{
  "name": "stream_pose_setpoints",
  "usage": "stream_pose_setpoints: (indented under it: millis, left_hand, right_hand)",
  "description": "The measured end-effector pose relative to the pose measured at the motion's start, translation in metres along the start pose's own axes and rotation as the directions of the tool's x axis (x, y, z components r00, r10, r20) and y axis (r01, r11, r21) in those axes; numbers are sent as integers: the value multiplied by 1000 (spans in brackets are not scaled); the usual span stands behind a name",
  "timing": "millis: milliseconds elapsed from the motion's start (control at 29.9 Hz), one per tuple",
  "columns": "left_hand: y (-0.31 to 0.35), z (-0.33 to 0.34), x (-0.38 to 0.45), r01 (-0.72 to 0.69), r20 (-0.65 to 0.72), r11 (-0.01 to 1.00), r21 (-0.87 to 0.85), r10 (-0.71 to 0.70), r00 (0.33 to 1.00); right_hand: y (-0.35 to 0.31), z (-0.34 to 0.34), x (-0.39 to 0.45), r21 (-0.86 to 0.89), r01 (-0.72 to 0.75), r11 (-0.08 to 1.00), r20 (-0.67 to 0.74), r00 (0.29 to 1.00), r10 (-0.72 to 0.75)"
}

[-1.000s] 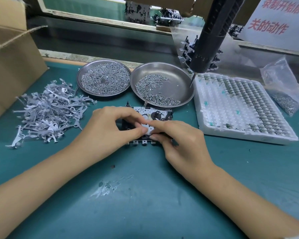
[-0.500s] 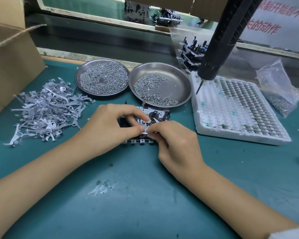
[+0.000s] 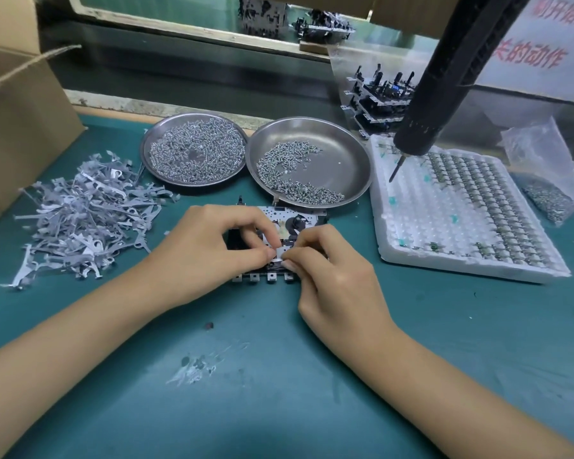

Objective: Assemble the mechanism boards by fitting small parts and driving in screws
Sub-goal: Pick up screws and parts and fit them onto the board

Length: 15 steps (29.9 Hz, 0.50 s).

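1. The mechanism board (image 3: 280, 241) lies flat on the green work mat (image 3: 279, 376), just above centre of view, at 6 o'clock from the two steel dishes. Its near edge shows a row of small metal tabs; a black round part sits on its right half.
2. Your left hand (image 3: 206, 251) rests over the board's left half, fingers curled, thumb and forefinger pinched together at the board's middle. What they pinch is too small to identify.
3. Your right hand (image 3: 337, 279) covers the board's right near corner, fingers curled, its fingertips meeting those of the left hand at the same spot. Whether it holds a separate part, I cannot tell.
4. At 12 o'clock from the board, touching its far edge, stands a steel dish of screws (image 3: 332, 154), the screws lying in a crescent along its near left side.
5. At 11 o'clock, a second steel dish (image 3: 146, 150), covered with smaller screws, touches the first.
6. At 9 o'clock, a loose heap of grey stamped metal levers (image 3: 83, 217) lies on the mat.
7. At 3 o'clock, a white foam tray (image 3: 411, 226) holds rows of small parts, mostly on its right side.
8. A black electric screwdriver (image 3: 444, 77) hangs tilted over the tray's far left corner, bit pointing down.
9. A clear plastic bag (image 3: 547, 173) of small parts lies beyond the tray at 2 o'clock.
10. A cardboard box (image 3: 17, 111) stands at 10 o'clock.
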<state>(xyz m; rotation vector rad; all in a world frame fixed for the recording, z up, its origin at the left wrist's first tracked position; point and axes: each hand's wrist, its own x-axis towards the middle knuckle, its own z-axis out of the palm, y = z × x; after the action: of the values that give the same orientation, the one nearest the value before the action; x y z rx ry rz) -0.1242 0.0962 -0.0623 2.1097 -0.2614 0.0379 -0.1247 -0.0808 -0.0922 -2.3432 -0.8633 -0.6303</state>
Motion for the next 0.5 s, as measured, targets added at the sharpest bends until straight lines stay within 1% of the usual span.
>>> stream_pose_setpoints:
  millis: [100, 167, 234, 301, 367, 501]
  left_hand:
    - [-2, 0, 0, -15, -2, 1000, 10, 15, 1000]
    - [-3, 0, 0, -17, -2, 1000, 5, 17, 1000]
    - [-3, 0, 0, -19, 3, 1000, -17, 19, 1000]
    - [-3, -2, -1, -30, 4, 999, -24, 30, 1000]
    - [-3, -2, -1, -32, 6, 999, -28, 32, 999]
    - [-3, -1, -4, -70, -8, 997, -13, 70, 998]
  right_hand:
    - [1, 2, 0, -5, -9, 1000, -23, 1000, 9]
    - [2, 2, 1, 28, -26, 999, -21, 999, 27]
    - [6, 0, 3, 143, -76, 987, -18, 997, 79]
    - [10, -4, 5, 285, -130, 950, -26, 989, 143]
    - [13, -6, 6, 391, -166, 905, -48, 979, 200]
    - [14, -7, 8, 487, -249, 837, -50, 949, 312]
